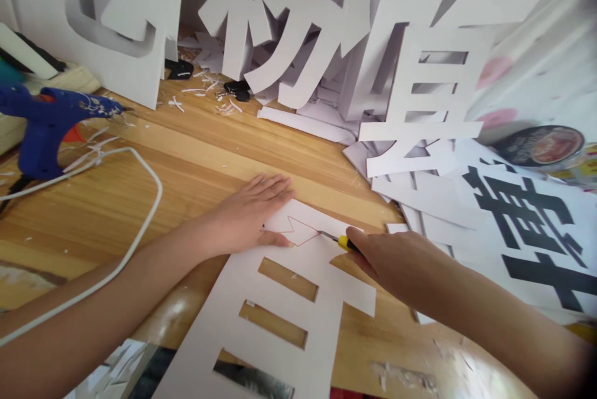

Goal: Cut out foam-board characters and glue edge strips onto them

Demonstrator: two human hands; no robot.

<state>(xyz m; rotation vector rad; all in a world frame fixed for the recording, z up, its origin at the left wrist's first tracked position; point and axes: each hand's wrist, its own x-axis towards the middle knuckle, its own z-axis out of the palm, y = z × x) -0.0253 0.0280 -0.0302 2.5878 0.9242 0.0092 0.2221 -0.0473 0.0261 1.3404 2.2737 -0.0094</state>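
A white foam board (pixel 321 275) with rectangular slots cut through it lies on the wooden table, its lower end running out of view. Near its top a thin red outline is drawn. My left hand (pixel 261 212) lies flat, fingers spread, across the board's upper left edge and the table, holding nothing. My right hand (pixel 377 256) is closed around a yellow and black utility knife (pixel 345 242), whose blade tip touches the board at the right corner of the red outline.
A blue glue gun (pixel 46 125) and white cable (pixel 156 200) are at the left. Large cut-out white characters (pixel 420 100) stand along the back, with scraps around them. At the right lies a sheet with black printed characters (pixel 527 219) near a dark round object (pixel 545 143).
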